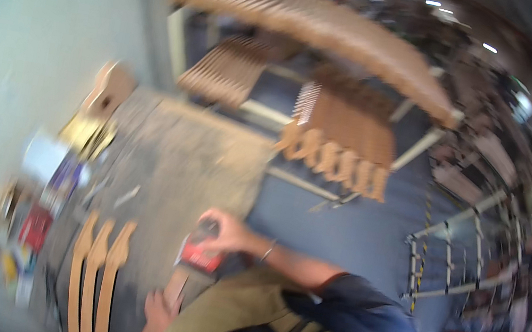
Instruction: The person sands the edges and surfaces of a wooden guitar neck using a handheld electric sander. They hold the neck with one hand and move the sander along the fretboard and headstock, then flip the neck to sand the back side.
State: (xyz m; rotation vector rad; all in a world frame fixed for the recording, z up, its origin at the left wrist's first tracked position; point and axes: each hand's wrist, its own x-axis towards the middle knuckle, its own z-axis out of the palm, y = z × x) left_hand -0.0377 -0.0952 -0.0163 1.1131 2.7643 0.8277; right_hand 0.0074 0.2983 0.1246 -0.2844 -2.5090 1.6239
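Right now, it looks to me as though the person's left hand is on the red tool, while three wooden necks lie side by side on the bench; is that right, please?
Not quite: the head view shows the right hand on the red tool, while the left hand is at a wooden strip. The three wooden necks do lie side by side on the bench.

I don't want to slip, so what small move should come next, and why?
Perhaps steady the wood with your left hand, now at its near end, before shifting the red tool, which your right hand holds close by; blur hides whether it touches the wood.
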